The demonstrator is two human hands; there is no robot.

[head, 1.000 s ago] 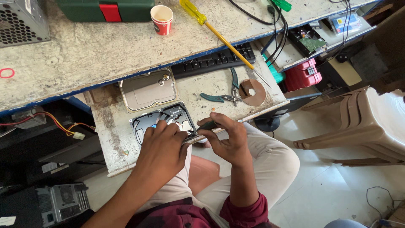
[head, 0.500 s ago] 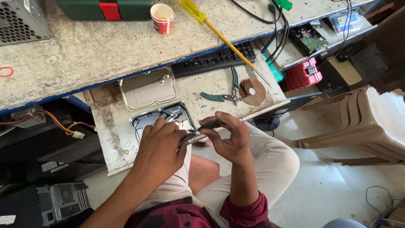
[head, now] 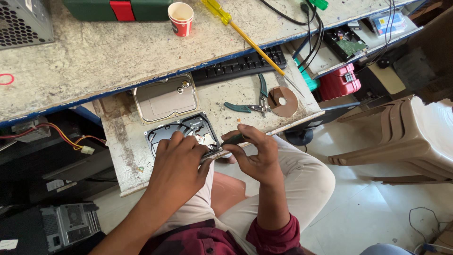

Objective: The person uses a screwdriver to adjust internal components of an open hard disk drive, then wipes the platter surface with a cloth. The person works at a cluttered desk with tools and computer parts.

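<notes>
An opened hard disk drive (head: 181, 132) with its black casing lies at the front edge of a pull-out shelf (head: 127, 156). My left hand (head: 177, 163) rests over the drive's near edge and grips it. My right hand (head: 255, 158) holds a small dark-handled screwdriver (head: 233, 139), its tip pointing at the drive's near right corner. The drive's metal cover (head: 165, 98) lies just behind the drive. A brown disk platter (head: 282, 101) and green-handled pliers (head: 252, 101) lie to the right on the shelf.
A black keyboard (head: 240, 63) sits under the worn workbench top (head: 94, 56). On the bench are a paper cup (head: 180, 18), a long yellow screwdriver (head: 245, 35) and a green case (head: 118, 8). A red box (head: 339, 82) and stacked plastic chairs (head: 406, 137) stand to the right.
None of the objects has moved. Both hands stay at the drive's near edge, with only slight finger shifts.
</notes>
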